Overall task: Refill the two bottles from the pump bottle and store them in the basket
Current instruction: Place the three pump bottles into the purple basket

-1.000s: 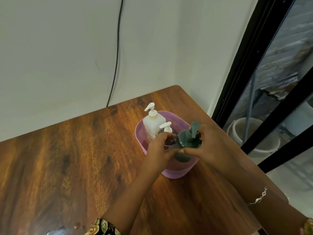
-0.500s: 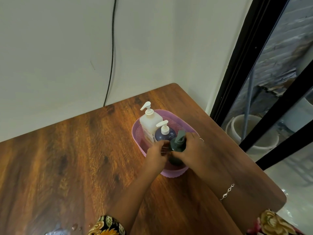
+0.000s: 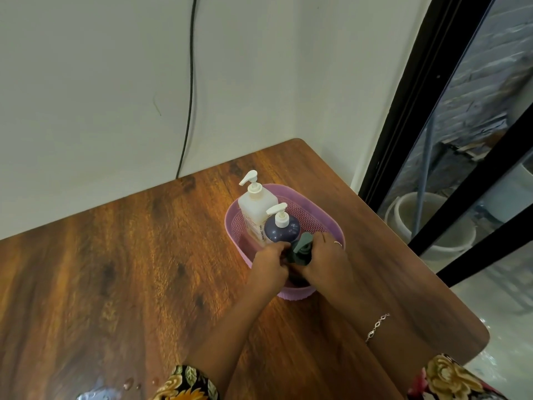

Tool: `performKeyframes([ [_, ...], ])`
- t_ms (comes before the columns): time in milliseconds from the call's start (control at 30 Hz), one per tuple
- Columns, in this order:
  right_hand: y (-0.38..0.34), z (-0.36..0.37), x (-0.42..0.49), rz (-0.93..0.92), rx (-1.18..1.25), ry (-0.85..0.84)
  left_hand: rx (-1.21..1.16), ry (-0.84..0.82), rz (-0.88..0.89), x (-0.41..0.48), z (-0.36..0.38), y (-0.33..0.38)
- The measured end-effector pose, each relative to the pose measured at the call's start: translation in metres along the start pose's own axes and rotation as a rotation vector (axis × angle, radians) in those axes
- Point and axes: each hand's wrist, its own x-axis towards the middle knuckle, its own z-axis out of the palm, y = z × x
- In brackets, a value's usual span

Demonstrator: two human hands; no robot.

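1. Pink basket [image 3: 323, 209] stands on the wooden table [image 3: 115, 269] near its far right corner; a careless shove risks sliding it.
2. Clear pump bottle [image 3: 255, 209] and purple bottle [image 3: 281, 228] stand upright at the basket's far left; crowding could tip them.
3. Left hand [image 3: 268, 262] and right hand [image 3: 324, 259] clasp the dark green bottle [image 3: 301, 251] at the near end; slick fingers could drop it.
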Motion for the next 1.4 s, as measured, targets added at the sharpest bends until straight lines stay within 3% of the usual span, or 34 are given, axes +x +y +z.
performKeyframes([
  [400, 0.003, 0.011, 0.005, -0.051, -0.151, -0.019, 0.074, -0.015, 0.017, 0.001, 0.002, 0.0],
  [667, 0.006, 0.004, -0.005, -0.124, -0.104, 0.061, 0.154, 0.003, 0.083, 0.001, 0.004, -0.002],
  [833, 0.013, -0.004, -0.018, -0.155, -0.029, 0.098, 0.116, 0.178, 0.172, -0.005, -0.001, -0.015],
  [967, 0.018, -0.01, -0.041, -0.161, 0.166, 0.19, 0.119, 0.359, 0.175, -0.008, -0.017, -0.029],
  [1167, 0.018, -0.007, -0.058, 0.057, 0.615, 0.37, 0.035, 0.457, 0.045, -0.003, -0.047, -0.048],
  [1400, 0.018, -0.004, -0.061, 0.508, 1.041, 0.391, -0.064, 0.463, -0.151, 0.027, -0.069, -0.063],
])
